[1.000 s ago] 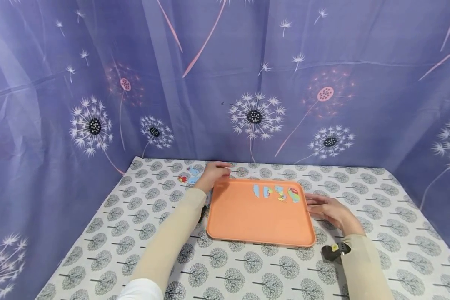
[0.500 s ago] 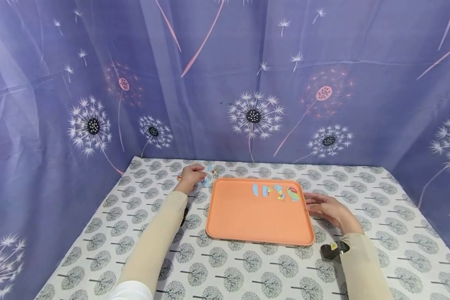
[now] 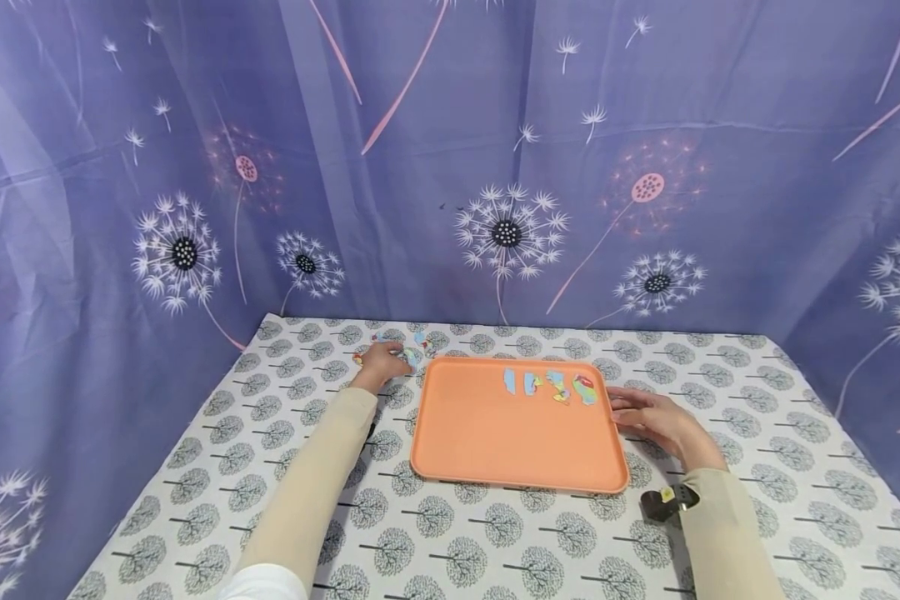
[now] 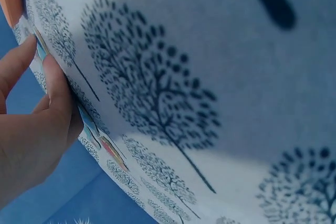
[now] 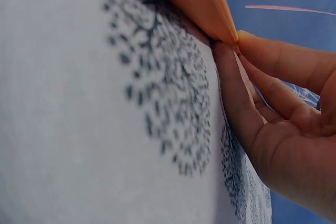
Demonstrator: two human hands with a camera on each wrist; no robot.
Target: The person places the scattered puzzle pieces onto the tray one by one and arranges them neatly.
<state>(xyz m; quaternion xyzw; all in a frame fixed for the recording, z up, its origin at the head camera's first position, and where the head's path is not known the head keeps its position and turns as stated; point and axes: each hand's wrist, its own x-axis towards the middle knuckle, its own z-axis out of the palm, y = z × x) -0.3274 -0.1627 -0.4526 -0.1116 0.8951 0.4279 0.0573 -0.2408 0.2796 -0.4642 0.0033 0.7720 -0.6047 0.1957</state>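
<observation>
My left hand [image 3: 381,364] is at the far left of the table, among loose puzzle pieces. In the left wrist view its thumb and forefinger pinch a light-blue puzzle piece [image 4: 41,52] lying low against the cloth. A red-and-yellow puzzle piece [image 3: 357,357] lies left of that hand, and a blue-and-red puzzle piece [image 3: 421,339] beyond it. At the right side of the orange tray [image 3: 517,450], my right hand [image 3: 660,421] holds the rim between thumb and fingers. Several cut pieces, among them a red-and-green puzzle piece [image 3: 585,388], stand in a row along the tray's far side.
A white tablecloth [image 3: 465,558] printed with grey trees covers the table. Behind it and at both sides hangs a purple curtain [image 3: 420,217] with dandelions. The right wrist wears a black strapped camera [image 3: 667,502].
My left hand has moved left from the tray's far left corner to the loose pieces. A blue-and-red piece now lies near that corner. My right hand stays at the tray's edge.
</observation>
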